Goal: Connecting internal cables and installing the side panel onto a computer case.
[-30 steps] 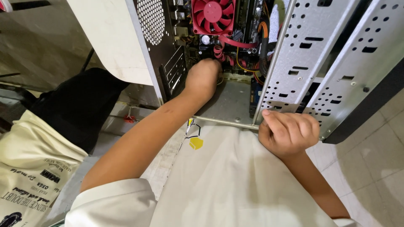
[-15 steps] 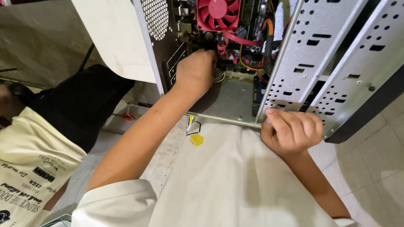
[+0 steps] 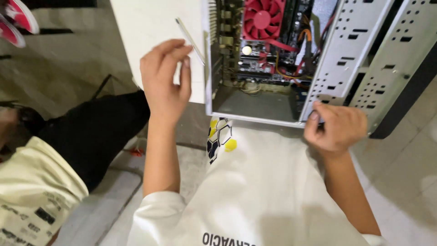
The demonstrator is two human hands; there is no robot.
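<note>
An open white computer case [image 3: 255, 119] stands in front of me, its motherboard and a red cooling fan [image 3: 263, 19] exposed. My left hand [image 3: 165, 77] is raised outside the case, in front of its white rear panel [image 3: 154, 27]. Its thumb and fingers pinch a thin pale strip [image 3: 189, 38] that slants up to the left. My right hand [image 3: 337, 128] is closed on the lower corner of the perforated metal drive cage [image 3: 350, 50] at the case's front edge.
Coloured cables [image 3: 305, 41] run beside the fan inside the case. At the left sits another person in black trousers [image 3: 91, 132] and a cream shirt [image 3: 36, 191]. Red shoes [image 3: 16, 20] show at the top left. Pale floor tiles [image 3: 409, 164] lie around.
My left hand has come out of the case, moved up and to the left, and now holds a thin strip. My right hand has stayed on the cage corner.
</note>
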